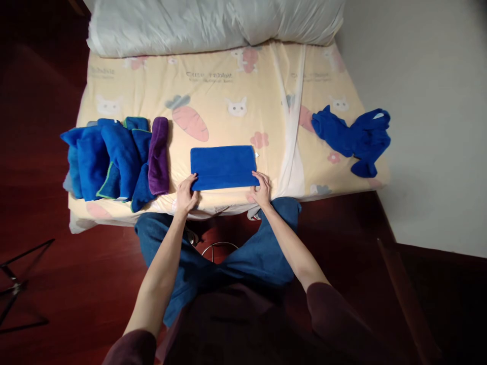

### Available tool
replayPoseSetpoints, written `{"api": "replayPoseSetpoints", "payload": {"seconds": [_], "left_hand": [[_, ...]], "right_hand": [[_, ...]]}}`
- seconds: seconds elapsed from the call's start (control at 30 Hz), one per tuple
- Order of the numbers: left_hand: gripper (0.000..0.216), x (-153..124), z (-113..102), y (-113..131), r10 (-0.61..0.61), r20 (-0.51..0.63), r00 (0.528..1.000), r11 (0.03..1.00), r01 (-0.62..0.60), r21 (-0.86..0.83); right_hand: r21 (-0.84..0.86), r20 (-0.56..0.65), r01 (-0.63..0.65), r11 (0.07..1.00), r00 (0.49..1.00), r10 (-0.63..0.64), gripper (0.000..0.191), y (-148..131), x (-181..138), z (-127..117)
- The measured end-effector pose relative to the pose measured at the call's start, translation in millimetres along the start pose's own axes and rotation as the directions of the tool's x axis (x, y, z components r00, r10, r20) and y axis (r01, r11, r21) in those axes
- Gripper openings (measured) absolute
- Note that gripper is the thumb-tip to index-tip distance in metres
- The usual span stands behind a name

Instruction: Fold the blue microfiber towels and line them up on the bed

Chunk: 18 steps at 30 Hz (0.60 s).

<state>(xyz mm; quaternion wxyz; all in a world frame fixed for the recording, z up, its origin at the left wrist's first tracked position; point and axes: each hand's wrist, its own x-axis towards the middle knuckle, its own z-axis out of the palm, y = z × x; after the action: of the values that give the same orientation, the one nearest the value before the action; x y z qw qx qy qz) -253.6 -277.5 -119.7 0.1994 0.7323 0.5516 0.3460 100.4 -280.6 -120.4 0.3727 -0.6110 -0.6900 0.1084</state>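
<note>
A blue towel (pixel 223 161) lies in front of me as a flat, wide rectangle, with a fold line running along its near part. A small white tag sticks out at its right side. My left hand (pixel 187 194) is closed on the near left corner, thumb and fingers at the edge. At the near right corner, my right hand (pixel 262 190) pinches the towel the same way. The undersides of both corners are hidden.
Left on the bed (pixel 228 121) lie several rumpled blue towels (pixel 114 157) beside a rolled purple towel (pixel 159 154). A crumpled blue cloth (pixel 353 134) lies at right. A grey-white quilt (pixel 213 25) is at the back; a wall (pixel 426 126) stands right.
</note>
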Motion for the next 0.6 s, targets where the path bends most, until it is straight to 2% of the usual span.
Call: {"api": "replayPoseSetpoints", "payload": {"seconds": [0.23, 0.37, 0.5, 0.6], "left_hand": [[0.049, 0.3, -1.5, -1.3, -0.009, 0.0, 1.0, 1.0, 0.009, -0.029], [0.045, 0.0, -1.0, -1.7, -0.015, -0.024, 1.0, 0.999, 0.014, -0.044], [0.036, -2.2, 3.4, -3.0, -0.135, -0.1, 0.986, 0.99, 0.132, -0.039], [0.037, -4.2, 7.7, -4.2, -0.231, -0.204, 0.951, 0.973, 0.223, -0.061]], "right_hand": [[0.04, -0.072, -0.002, 0.999, 0.997, 0.005, 0.056, 3.9, -1.5, 5.3], [0.076, -0.114, -0.079, 0.994, 0.99, 0.087, 0.051, 8.0, -3.7, 10.8], [0.164, -0.17, -0.209, 0.964, 0.957, 0.236, 0.031, 15.6, -7.2, 18.8], [0.194, -0.177, -0.274, 0.942, 0.935, 0.308, 0.032, 18.6, -8.6, 22.5]]}}
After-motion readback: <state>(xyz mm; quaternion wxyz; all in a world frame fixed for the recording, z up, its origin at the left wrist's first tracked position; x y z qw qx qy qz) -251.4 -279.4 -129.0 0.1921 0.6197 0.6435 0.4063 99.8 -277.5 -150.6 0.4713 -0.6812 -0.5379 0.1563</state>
